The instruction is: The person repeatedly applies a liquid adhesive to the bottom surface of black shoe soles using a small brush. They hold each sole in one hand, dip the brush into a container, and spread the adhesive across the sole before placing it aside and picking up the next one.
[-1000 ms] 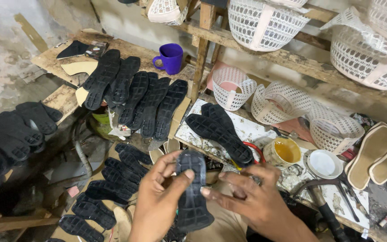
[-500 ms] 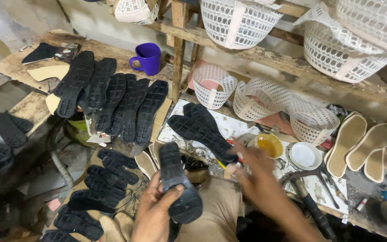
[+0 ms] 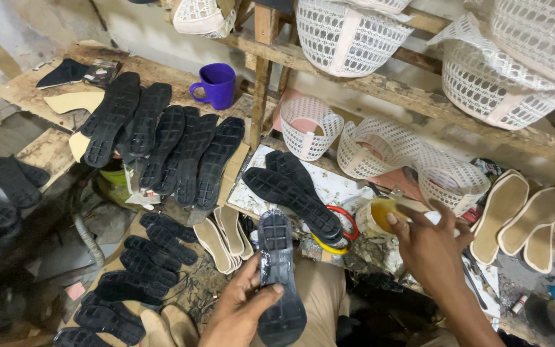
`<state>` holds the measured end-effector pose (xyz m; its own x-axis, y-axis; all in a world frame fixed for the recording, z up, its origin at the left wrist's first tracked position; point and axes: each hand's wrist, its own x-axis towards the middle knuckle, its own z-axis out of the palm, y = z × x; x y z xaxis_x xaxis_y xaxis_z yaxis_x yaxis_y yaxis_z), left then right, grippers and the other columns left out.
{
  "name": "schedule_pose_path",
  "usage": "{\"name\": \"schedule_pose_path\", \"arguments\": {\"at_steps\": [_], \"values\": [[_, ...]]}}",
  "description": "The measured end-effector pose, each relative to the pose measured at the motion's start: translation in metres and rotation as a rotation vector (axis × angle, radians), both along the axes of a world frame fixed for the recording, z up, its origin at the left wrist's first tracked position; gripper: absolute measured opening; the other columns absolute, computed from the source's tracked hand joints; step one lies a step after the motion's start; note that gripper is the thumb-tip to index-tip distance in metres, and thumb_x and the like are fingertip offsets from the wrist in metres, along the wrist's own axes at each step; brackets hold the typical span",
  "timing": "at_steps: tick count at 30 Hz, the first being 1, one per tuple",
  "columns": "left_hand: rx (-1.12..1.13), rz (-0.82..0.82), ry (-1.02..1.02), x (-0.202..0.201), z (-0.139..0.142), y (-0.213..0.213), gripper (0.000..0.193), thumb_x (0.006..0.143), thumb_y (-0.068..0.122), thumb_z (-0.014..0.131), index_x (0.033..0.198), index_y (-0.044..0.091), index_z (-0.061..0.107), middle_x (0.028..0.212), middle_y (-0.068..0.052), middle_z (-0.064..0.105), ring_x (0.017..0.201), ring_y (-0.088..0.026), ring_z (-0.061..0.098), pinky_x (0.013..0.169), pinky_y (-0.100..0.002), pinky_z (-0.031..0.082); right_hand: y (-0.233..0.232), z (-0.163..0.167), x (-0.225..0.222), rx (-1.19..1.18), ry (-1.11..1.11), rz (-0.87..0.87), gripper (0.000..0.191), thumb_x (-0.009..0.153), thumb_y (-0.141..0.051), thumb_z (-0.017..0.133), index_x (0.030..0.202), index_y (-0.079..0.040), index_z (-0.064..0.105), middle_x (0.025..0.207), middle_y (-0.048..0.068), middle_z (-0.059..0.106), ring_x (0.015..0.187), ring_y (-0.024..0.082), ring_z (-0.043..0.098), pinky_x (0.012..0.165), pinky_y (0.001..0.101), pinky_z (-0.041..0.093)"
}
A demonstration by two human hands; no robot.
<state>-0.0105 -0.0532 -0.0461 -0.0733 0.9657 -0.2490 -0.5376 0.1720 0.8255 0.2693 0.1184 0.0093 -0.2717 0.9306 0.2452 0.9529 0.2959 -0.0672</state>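
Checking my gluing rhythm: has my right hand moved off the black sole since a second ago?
Yes. The right hand left the black sole and reached right toward the yellow glue pot.

The black shoe sole (image 3: 279,276) in the left hand (image 3: 242,315) looks like moulded rubber, matt with a ribbed tread and a wet, glossy smear along its edges. The row of black soles (image 3: 162,138) lies on a rough, worn wooden shelf (image 3: 33,90), near a glossy blue plastic mug (image 3: 216,85) and white perforated plastic uppers (image 3: 380,148). Beside the right hand (image 3: 428,247), the beige insoles (image 3: 515,215) look matt and smooth, like board or foam.
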Motion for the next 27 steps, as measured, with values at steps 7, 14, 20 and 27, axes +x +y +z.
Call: {"name": "schedule_pose_path", "arguments": {"at_steps": [7, 14, 20, 27], "values": [[0.021, -0.155, -0.018, 0.01, 0.023, 0.002, 0.06, 0.09, -0.001, 0.064, 0.148, 0.003, 0.05, 0.119, -0.006, 0.073, 0.106, -0.009, 0.065, 0.096, -0.027, 0.049, -0.051, 0.038, -0.042, -0.534, 0.827, 0.537, 0.042, 0.093, -0.025, 0.065, 0.133, -0.013, 0.07, 0.131, 0.01, 0.053, 0.129, 0.026, 0.047, 0.11, 0.04, 0.033], [-0.014, -0.132, -0.087, 0.01, 0.047, -0.002, 0.062, 0.088, -0.001, 0.065, 0.148, 0.004, 0.051, 0.117, -0.008, 0.074, 0.105, -0.01, 0.066, 0.093, -0.028, 0.051, -0.071, 0.038, -0.059, -0.396, 0.732, 0.747, 0.036, 0.092, -0.004, 0.069, 0.121, -0.022, 0.08, 0.125, 0.008, 0.057, 0.121, 0.024, 0.051, 0.107, 0.0387, 0.035], [0.029, -0.043, -0.114, 0.011, 0.047, 0.001, 0.058, 0.086, -0.003, 0.066, 0.143, -0.002, 0.055, 0.11, -0.012, 0.076, 0.1, -0.014, 0.07, 0.092, -0.032, 0.055, -0.077, 0.033, -0.053, -0.263, 0.624, 0.856, 0.048, 0.088, 0.001, 0.064, 0.124, -0.029, 0.076, 0.127, 0.007, 0.057, 0.122, 0.024, 0.048, 0.11, 0.038, 0.031], [0.108, 0.059, -0.064, 0.012, 0.064, 0.005, 0.049, 0.091, -0.001, 0.066, 0.139, -0.002, 0.057, 0.105, -0.009, 0.075, 0.096, -0.013, 0.069, 0.089, -0.03, 0.055, -0.092, 0.031, -0.057, -0.584, 0.713, 0.691, 0.057, 0.092, -0.014, 0.073, 0.146, -0.005, 0.057, 0.121, 0.007, 0.073, 0.114, 0.023, 0.058, 0.103, 0.0366, 0.041]]}}
